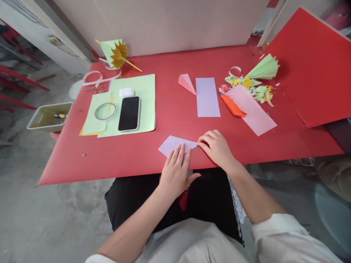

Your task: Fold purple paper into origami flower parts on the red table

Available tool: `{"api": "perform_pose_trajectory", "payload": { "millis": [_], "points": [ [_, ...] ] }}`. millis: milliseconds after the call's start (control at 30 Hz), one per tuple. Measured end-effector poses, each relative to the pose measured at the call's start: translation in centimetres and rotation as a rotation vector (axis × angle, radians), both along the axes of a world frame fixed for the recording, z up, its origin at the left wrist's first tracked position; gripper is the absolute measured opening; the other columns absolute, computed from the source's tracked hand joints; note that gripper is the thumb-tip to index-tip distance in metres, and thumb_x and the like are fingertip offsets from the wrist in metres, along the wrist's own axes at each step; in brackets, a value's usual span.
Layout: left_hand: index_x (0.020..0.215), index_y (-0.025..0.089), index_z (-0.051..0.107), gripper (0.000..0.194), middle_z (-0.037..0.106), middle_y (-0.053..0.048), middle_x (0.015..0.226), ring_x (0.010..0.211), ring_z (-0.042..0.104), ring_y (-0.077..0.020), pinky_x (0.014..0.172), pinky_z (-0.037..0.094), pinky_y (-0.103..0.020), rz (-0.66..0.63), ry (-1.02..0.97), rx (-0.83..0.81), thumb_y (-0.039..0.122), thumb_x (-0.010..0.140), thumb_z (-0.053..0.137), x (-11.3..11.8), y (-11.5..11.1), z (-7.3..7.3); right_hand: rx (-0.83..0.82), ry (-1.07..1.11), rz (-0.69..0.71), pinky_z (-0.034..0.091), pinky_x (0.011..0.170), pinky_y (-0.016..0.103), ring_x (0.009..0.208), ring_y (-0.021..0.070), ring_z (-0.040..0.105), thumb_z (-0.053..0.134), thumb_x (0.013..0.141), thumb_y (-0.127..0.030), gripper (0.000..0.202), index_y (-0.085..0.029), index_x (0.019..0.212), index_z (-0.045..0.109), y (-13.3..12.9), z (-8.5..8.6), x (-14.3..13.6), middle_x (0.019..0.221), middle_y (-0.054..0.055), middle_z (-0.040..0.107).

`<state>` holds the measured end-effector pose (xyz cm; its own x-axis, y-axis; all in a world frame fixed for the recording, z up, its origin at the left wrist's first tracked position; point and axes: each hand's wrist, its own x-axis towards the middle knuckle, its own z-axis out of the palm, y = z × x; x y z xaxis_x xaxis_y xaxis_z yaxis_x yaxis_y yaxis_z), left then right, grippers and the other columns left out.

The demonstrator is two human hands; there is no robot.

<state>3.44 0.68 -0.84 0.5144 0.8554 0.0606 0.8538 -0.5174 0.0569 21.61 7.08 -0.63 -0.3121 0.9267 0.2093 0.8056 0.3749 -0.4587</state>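
Note:
A folded piece of light purple paper [167, 145] lies at the front edge of the red table, pointed at its right end. My left hand [175, 171] rests flat on it, fingers stretched out and thumb apart. At the paper's right tip my right hand [215, 148] is closed, thumb and fingertips pinching the point. Beyond the hands lies a flat purple paper rectangle [208, 98]. Beside that rectangle is a small pleated pink paper fan [187, 83].
On the left, a phone [129, 114], a white earbud case [127, 92] and a tape roll [105, 111] sit on green paper sheets [146, 109]. At right are an orange cutter [232, 106], pink paper [256, 115], paper scraps and a large red board [318, 69].

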Motion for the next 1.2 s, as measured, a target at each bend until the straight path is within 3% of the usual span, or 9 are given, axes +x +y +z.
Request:
{"api": "perform_pose_trajectory", "payload": {
  "millis": [167,300,533,833,1000,1200],
  "points": [
    [0.139,0.005,0.028,0.078,0.029,-0.021,0.145,0.134,0.026,-0.0322,0.108,0.026,-0.046,0.001,-0.009,0.008,0.06,0.084,0.035,0.0,0.0,0.0,0.002,0.006,-0.052,0.039,0.075,0.031,0.08,0.0191,0.048,0.053,0.086,-0.03,0.018,-0.019,0.077,0.064,0.3,-0.2,0.9,0.079,0.004,0.061],
    [0.139,0.005,0.028,0.078,0.029,-0.021,0.145,0.134,0.027,-0.0323,0.108,0.026,-0.046,0.001,-0.004,0.014,0.06,0.084,0.035,0.0,0.1,-0.1,0.105,0.069,-0.133,0.04,0.077,0.031,0.08,0.0184,0.049,0.051,0.087,-0.029,0.02,-0.017,0.082,0.066,-0.3,-0.2,1.5,0.08,0.006,0.062],
    [0.139,0.006,0.028,0.079,0.031,-0.021,0.144,0.134,0.028,-0.0313,0.108,0.026,-0.045,-0.003,-0.029,0.027,0.061,0.084,0.034,0.0,0.1,-0.3,0.143,-0.158,0.089,0.033,0.063,0.031,0.067,0.0173,0.043,0.04,0.089,-0.017,0.032,-0.021,0.108,0.066,-2.9,0.0,-0.8,0.07,0.005,0.06],
    [0.139,0.006,0.029,0.077,0.033,-0.021,0.143,0.133,0.03,-0.0317,0.106,0.028,-0.046,-0.002,-0.049,0.036,0.06,0.084,0.036,0.0,0.1,-0.3,0.144,-0.216,-0.005,0.027,0.063,0.032,0.068,0.0172,0.043,0.042,0.087,-0.017,0.034,-0.026,0.112,0.064,-3.3,-0.5,-0.5,0.068,0.004,0.057],
    [0.139,0.006,0.03,0.076,0.031,-0.021,0.144,0.133,0.029,-0.0318,0.107,0.027,-0.045,0.004,-0.052,0.046,0.06,0.084,0.036,0.0,0.0,-0.4,0.186,-0.191,-0.144,0.03,0.067,0.032,0.072,0.0179,0.045,0.039,0.087,-0.016,0.039,-0.02,0.122,0.057,-3.6,-1.0,1.0,0.071,0.005,0.054],
    [0.138,0.005,0.031,0.077,0.033,-0.022,0.142,0.133,0.03,-0.0326,0.106,0.027,-0.046,-0.025,-0.093,0.104,0.06,0.084,0.037,-0.2,0.0,-0.9,0.182,-0.223,0.014,0.029,0.066,0.032,0.07,0.0169,0.045,0.04,0.087,-0.017,0.036,-0.023,0.115,0.062,-4.3,-0.8,0.1,0.072,0.004,0.055]
  ]
}}
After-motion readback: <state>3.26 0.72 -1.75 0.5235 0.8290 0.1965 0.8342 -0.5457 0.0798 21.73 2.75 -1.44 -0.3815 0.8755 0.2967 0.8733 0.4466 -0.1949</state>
